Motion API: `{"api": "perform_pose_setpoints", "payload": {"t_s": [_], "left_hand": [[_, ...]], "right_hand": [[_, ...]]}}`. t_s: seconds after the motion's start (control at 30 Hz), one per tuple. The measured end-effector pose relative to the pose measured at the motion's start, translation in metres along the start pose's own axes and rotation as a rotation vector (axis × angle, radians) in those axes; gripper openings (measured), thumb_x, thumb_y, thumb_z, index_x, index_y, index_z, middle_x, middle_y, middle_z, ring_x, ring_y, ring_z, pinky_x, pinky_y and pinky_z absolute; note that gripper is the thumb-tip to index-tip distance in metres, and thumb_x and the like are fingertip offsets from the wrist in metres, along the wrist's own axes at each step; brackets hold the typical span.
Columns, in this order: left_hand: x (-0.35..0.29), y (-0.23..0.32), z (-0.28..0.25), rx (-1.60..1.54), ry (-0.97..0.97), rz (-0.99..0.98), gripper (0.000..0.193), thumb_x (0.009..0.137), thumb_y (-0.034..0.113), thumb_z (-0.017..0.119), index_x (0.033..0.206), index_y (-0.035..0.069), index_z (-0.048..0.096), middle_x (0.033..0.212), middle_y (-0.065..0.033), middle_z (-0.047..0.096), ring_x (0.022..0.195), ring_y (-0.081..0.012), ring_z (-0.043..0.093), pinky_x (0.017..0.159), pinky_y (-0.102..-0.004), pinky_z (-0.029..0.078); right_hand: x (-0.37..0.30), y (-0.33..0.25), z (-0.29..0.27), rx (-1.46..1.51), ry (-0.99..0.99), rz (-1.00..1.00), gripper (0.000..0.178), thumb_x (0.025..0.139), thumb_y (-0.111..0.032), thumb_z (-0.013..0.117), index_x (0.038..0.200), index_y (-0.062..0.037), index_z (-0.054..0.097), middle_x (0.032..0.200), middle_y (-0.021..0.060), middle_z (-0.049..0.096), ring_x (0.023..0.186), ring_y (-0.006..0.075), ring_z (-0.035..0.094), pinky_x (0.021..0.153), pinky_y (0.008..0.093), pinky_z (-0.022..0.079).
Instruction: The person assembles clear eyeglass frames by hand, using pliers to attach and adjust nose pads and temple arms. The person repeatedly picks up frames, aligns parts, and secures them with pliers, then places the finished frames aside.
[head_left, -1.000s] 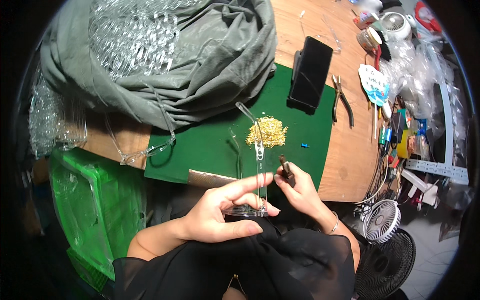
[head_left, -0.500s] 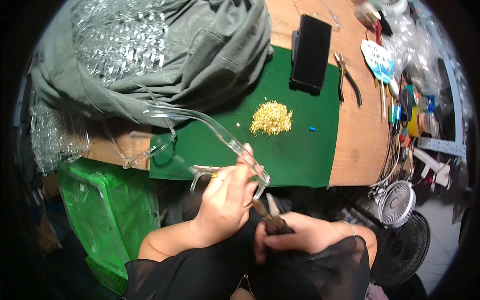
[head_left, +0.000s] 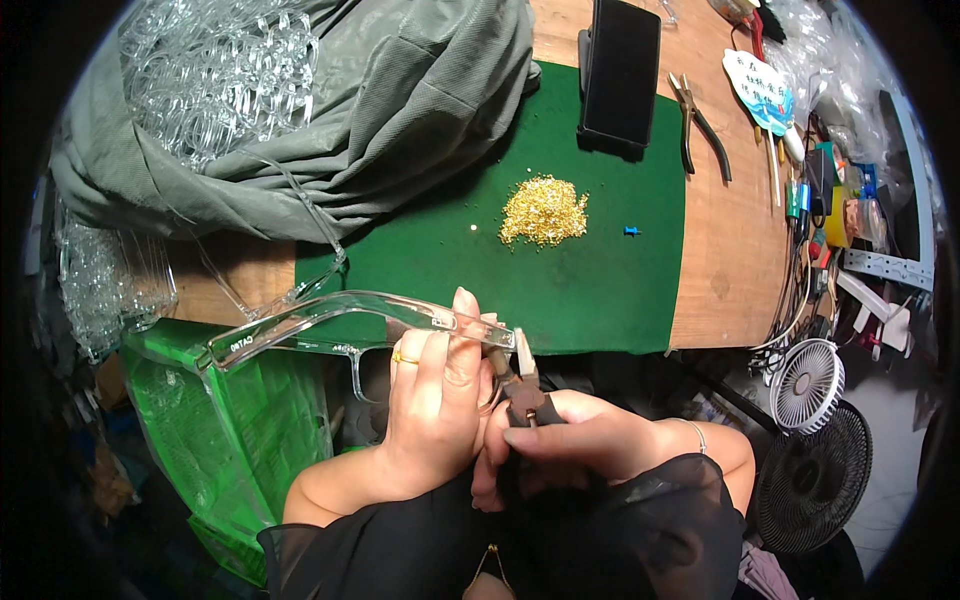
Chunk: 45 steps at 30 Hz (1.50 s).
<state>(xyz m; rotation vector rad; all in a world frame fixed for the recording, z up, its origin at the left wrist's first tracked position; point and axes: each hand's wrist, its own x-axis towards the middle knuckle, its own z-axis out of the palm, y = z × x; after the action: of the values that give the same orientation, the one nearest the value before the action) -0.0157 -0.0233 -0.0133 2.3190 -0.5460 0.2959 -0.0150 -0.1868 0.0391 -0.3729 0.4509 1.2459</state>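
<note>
Closed around a clear plastic eyeglass frame (head_left: 385, 303) is my left hand (head_left: 432, 410), with a ring on one finger. One temple of the frame stretches left over the table edge, and part of the front rim hangs below it. My right hand (head_left: 570, 440) grips a pair of pliers (head_left: 526, 398) with worn metal jaws. Those jaws point up at the hinge end of the temple, beside my left fingertips. Whether they clamp anything there I cannot tell. Beyond my hands, a pile of tiny gold-coloured metal pieces (head_left: 543, 212) lies on a green mat (head_left: 590, 305).
A grey cloth (head_left: 420, 110) wraps many clear frames at the back left; another clear frame (head_left: 335, 260) dangles from it. At right are a black phone (head_left: 618, 80), second pliers (head_left: 700, 130), a blue pushpin (head_left: 632, 231) and a white fan (head_left: 806, 385). A green crate (head_left: 230, 430) stands lower left.
The frame's temple has swung down to lie nearly level. My right hand has raised the pliers so their jaws reach the hinge end. The view has shifted slightly.
</note>
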Motion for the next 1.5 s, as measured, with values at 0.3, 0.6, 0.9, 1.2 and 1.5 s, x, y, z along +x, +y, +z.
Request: {"api": "perform_pose_setpoints", "payload": {"t_s": [0.3,0.6,0.9,1.2,1.5], "left_hand": [[0.001,0.002,-0.001,-0.014,-0.054,0.057,0.050,0.078,-0.002,0.054,0.125,-0.004,0.039,0.096,-0.0179,0.056,0.077,-0.0315,0.053,0.065,-0.0404,0.042],[-0.006,0.011,0.006,-0.343,-0.133,-0.474,0.037,0.091,0.028,0.043,0.113,-0.002,0.046,0.097,-0.0123,0.054,0.078,-0.0202,0.052,0.068,-0.0323,0.044],[0.004,0.026,0.003,-0.672,-0.162,-0.797,0.041,0.094,0.037,0.039,0.107,-0.001,0.047,0.089,-0.0106,0.052,0.074,-0.0145,0.050,0.064,-0.0292,0.043],[-0.003,0.005,0.001,-0.141,-0.284,-0.278,0.053,0.092,0.015,0.042,0.137,-0.002,0.021,0.101,-0.0162,0.048,0.089,-0.0268,0.048,0.077,-0.0354,0.042],[0.001,0.005,0.000,0.010,-0.261,-0.087,0.043,0.095,0.018,0.036,0.133,-0.001,0.029,0.100,-0.0159,0.048,0.083,-0.0278,0.047,0.073,-0.0373,0.040]], "right_hand": [[0.001,-0.001,-0.010,-0.011,-0.039,-0.035,0.025,0.090,-0.028,0.050,0.089,-0.0027,0.053,0.083,0.0083,0.057,0.077,0.0173,0.056,0.071,0.0296,0.047],[0.006,0.003,-0.018,0.022,-0.016,-0.069,0.028,0.090,-0.030,0.048,0.081,-0.0029,0.050,0.071,0.0064,0.052,0.065,0.0160,0.053,0.060,0.0283,0.045],[0.019,0.010,-0.035,-0.239,-0.070,-0.190,0.043,0.090,-0.044,0.045,0.072,-0.0046,0.046,0.065,0.0054,0.049,0.056,0.0140,0.049,0.055,0.0276,0.043],[0.001,-0.012,-0.015,-0.048,0.010,0.020,0.037,0.091,-0.039,0.046,0.089,-0.0023,0.052,0.084,0.0089,0.057,0.078,0.0174,0.058,0.072,0.0295,0.048],[0.002,-0.016,-0.021,-0.102,-0.029,0.047,0.033,0.090,-0.036,0.047,0.089,-0.0041,0.053,0.084,0.0094,0.059,0.077,0.0167,0.058,0.066,0.0284,0.048]]}}
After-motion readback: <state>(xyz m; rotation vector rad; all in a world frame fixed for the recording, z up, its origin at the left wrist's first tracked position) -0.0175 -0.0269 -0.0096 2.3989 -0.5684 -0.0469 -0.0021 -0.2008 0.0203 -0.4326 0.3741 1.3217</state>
